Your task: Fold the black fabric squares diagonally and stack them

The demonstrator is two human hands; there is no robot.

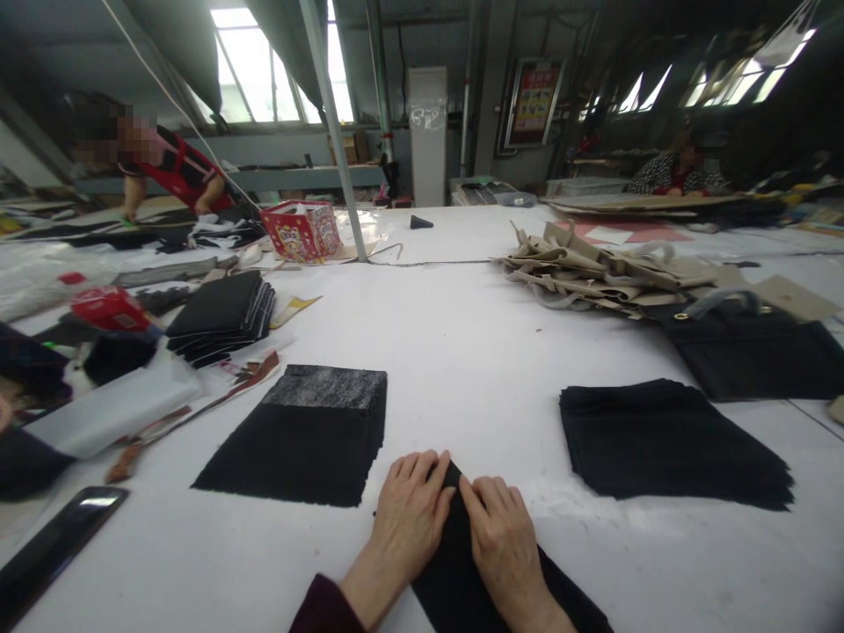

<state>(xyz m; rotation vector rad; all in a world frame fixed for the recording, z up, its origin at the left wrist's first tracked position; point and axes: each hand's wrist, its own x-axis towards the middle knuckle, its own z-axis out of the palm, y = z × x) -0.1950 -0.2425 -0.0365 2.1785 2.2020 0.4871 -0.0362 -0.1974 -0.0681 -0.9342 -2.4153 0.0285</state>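
Much white tabletop [435, 343] surrounds black cloth [454, 563], windows [254, 79] beyond.

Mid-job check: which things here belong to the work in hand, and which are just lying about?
Likely in the work:
- black cloth, under left hand and right hand
- grey-banded black stack, left
- plain black stack, right

Apparently lying about:
- red patterned box
- dark glossy slab
- beige pile

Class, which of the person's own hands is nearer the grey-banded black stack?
Left: the left hand is just right of the grey-banded black stack; the right hand lies farther right.
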